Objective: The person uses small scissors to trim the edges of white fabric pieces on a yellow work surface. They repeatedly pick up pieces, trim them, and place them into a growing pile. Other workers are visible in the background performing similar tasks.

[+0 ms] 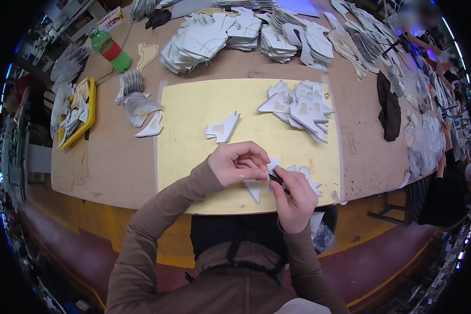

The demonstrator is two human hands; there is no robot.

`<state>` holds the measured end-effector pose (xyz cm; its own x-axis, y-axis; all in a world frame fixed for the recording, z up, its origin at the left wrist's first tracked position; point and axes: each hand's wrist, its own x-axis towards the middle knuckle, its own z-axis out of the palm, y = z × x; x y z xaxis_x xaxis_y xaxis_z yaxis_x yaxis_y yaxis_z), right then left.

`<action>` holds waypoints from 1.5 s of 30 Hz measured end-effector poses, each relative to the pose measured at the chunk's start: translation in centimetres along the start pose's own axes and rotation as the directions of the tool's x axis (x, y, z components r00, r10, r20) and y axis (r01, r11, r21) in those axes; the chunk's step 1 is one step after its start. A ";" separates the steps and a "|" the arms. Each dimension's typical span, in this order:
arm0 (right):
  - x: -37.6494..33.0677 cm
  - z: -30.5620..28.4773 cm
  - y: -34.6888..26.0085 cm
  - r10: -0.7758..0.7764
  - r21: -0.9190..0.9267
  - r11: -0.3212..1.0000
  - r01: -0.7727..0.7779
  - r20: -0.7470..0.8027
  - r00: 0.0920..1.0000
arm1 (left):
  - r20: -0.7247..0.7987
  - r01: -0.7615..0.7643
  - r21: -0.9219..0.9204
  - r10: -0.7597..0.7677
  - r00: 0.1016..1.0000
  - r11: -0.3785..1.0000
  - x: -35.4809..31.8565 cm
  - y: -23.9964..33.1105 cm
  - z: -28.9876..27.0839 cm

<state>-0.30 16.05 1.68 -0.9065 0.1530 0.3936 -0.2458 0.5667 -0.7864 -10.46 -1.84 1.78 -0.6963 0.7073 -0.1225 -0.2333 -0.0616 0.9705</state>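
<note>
My left hand [239, 163] is closed, thumb and fingers pinching the edge of a white cut piece [253, 190] over the yellow sheet [193, 172]. Close against it, my right hand [297, 198] grips a small black tool [276, 178], whose tip meets the piece between both hands; its exact kind is too small to tell. Beside the right hand lie more white pieces [310, 178], partly hidden by the fingers. A small stack of white pieces with a cutout [229, 127] rests just beyond my left hand. Farther right sits a larger heap of similar pieces [301, 109].
Tall stacks of white pieces [196, 42] line the table's far side. On the left are a green bottle [110, 49], curved pieces [140, 107] and a yellow tray [91, 107] of scraps. Dark cloth [388, 107] and clear plastic bags [423, 141] lie right; other people work beyond.
</note>
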 end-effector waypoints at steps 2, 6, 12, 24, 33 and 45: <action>-0.1 0.1 0.1 -0.036 -0.011 0.999 0.036 -0.018 0.999 | 0.003 -0.067 0.045 0.067 0.998 0.997 -0.3 0.0 0.1; -0.1 0.3 0.0 -0.056 0.005 0.998 0.056 -0.012 0.998 | -0.026 -0.125 0.050 0.126 0.992 0.991 -0.7 0.1 0.2; -0.2 0.3 -0.5 -0.028 0.006 1.000 0.028 -0.010 1.000 | 0.002 -0.201 0.105 0.202 0.979 0.974 -0.8 0.1 0.1; -0.1 0.3 -0.7 -0.019 0.027 0.999 0.020 -0.036 0.999 | 0.025 -0.266 0.196 0.267 0.964 0.944 -1.0 0.2 0.0; -0.2 0.4 -0.3 -0.088 0.026 0.996 0.088 -0.007 0.996 | -0.001 -0.207 0.161 0.210 0.978 0.965 -1.0 0.2 -0.2; -0.4 0.5 -0.4 -0.020 0.044 0.999 0.019 0.012 1.000 | 0.025 -0.245 0.210 0.245 0.969 0.947 -1.0 0.3 -0.3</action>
<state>-0.06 15.39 1.61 -0.9055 0.1321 0.4033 -0.2779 0.5337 -0.7987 -10.02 -2.76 2.16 -0.7151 0.6879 0.1242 0.0923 -0.0833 0.9922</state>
